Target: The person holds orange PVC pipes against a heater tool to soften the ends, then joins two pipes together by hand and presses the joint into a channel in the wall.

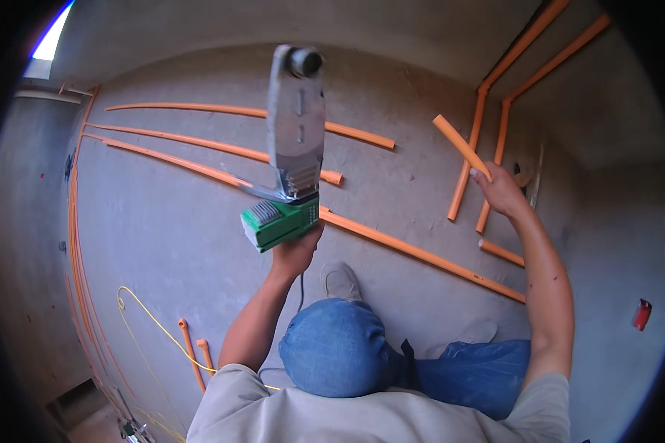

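My left hand is closed around a pipe fusion welder, raised in front of my knees. It has a green body and a flat metal heating plate pointing away from me, with a dark round socket at its far end. The body hides most of the fingers. In my right hand is a short orange plastic pipe, gripped at its near end, with the other end slanting up to the far left. The pipe and the welder are well apart.
Long orange pipes lie across the grey floor, one with a fitting on its end. Bent orange pipes stand at the right. A short pipe, a red object and a yellow cord are nearby.
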Tool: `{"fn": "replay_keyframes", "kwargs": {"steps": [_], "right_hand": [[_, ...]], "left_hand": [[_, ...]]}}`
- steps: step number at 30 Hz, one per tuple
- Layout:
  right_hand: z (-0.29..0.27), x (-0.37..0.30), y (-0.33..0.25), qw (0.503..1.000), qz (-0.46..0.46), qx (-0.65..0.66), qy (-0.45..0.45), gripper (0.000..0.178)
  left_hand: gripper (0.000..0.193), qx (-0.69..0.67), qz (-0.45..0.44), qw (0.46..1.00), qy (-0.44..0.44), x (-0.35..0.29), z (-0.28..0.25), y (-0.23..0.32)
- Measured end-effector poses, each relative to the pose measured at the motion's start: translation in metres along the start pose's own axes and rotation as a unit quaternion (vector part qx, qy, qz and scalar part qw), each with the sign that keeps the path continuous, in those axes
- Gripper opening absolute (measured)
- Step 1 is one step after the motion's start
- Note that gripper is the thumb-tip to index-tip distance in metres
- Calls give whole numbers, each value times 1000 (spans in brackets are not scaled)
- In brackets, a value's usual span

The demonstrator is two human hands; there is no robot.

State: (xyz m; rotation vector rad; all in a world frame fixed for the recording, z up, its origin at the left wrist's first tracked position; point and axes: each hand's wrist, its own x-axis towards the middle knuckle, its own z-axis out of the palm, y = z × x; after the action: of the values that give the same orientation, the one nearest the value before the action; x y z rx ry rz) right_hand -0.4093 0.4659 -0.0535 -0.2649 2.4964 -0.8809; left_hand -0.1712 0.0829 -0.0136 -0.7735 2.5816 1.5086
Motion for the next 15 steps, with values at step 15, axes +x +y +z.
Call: {"fn": "replay_keyframes", "kwargs": {"steps": [15], "right_hand": [[-66,-23,-66,919,30,392,-41,27]], "left_hand": [[30,259,411,851,198,89,15,36]]}}
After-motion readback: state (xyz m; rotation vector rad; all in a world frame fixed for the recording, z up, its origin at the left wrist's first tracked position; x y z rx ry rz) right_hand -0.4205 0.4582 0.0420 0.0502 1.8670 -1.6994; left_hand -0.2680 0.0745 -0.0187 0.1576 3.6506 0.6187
